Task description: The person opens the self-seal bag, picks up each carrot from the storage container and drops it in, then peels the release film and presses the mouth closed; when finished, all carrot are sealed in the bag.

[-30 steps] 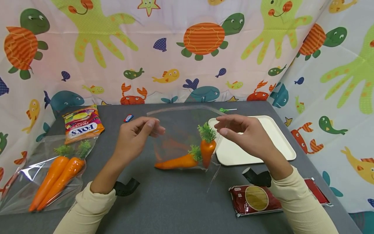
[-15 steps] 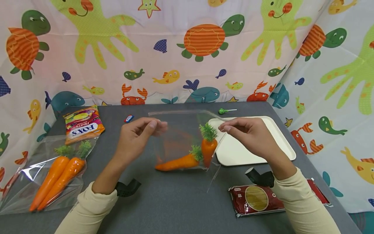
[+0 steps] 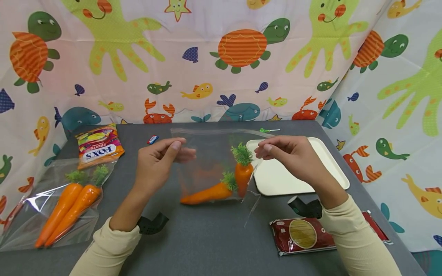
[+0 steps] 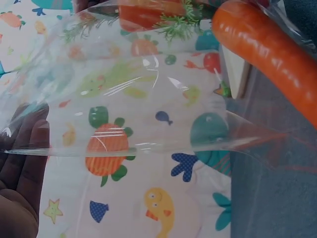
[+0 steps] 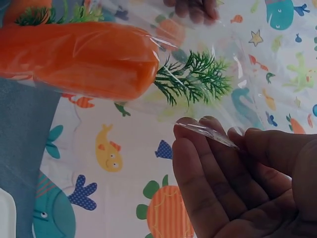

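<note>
A clear zip bag (image 3: 207, 165) hangs between the two hands above the table. Inside it, one toy carrot (image 3: 210, 192) lies along the bottom and another carrot (image 3: 243, 172) stands upright at the right side, its green top (image 5: 195, 79) up. My left hand (image 3: 157, 163) pinches the bag's left edge between thumb and forefinger, the other fingers extended. At the opposite upper edge, my right hand (image 3: 293, 157) pinches the thin plastic; the right wrist view shows the film between thumb and fingers.
At left lie a clear bag of two carrots (image 3: 67, 211) and a Fox's candy pack (image 3: 100, 147). A small blue wrapped sweet (image 3: 152, 139) and a green lollipop (image 3: 267, 130) lie toward the back. To the right are a cream tray (image 3: 276, 180) and a dark red packet (image 3: 302, 235).
The right hand has closed its fingers on the bag's right edge and shifted slightly left. The bag with its carrots has shifted slightly left; the left hand has barely moved.
</note>
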Demonstrator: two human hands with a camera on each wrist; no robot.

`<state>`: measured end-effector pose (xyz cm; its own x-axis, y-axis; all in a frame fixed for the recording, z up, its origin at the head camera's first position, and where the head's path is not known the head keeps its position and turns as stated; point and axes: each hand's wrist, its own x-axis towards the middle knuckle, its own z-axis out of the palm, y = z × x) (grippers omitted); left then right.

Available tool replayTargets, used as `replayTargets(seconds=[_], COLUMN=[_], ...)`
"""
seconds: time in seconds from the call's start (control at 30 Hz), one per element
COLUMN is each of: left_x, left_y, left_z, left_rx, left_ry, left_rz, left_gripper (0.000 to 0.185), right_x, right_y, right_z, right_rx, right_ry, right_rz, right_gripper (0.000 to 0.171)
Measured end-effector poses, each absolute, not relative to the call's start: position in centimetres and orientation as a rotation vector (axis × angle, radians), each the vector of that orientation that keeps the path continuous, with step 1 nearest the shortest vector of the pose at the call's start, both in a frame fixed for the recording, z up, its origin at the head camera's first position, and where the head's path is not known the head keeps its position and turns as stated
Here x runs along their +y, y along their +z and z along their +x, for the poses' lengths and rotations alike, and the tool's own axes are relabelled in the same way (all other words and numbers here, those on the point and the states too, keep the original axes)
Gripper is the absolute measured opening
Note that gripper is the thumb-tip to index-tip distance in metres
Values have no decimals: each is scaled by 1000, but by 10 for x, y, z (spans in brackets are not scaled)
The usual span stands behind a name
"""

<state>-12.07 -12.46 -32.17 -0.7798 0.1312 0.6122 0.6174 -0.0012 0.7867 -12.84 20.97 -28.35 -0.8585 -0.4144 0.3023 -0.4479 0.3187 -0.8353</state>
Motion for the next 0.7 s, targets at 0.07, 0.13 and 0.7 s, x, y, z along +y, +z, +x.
replayTargets(seconds=[0.07, 0.13, 0.7], left_x=[-125, -125, -115], left_y=[-320, -317, -287], left_z=[-120, -119, -109], left_rx=[-1913, -1912, -1966], left_ry=[-1839, -1832, -1619], left_rz=[-779, -781, -785], left_gripper=[21, 21, 22], right_x=[210, 210, 205], right_y=[-286, -288, -306], right_z=[-129, -130, -128], right_rx=[-2522, -2525, -2539], right_ry=[1659, 1690, 1764], right_rz=[824, 819, 777], right_gripper=[16, 16, 20])
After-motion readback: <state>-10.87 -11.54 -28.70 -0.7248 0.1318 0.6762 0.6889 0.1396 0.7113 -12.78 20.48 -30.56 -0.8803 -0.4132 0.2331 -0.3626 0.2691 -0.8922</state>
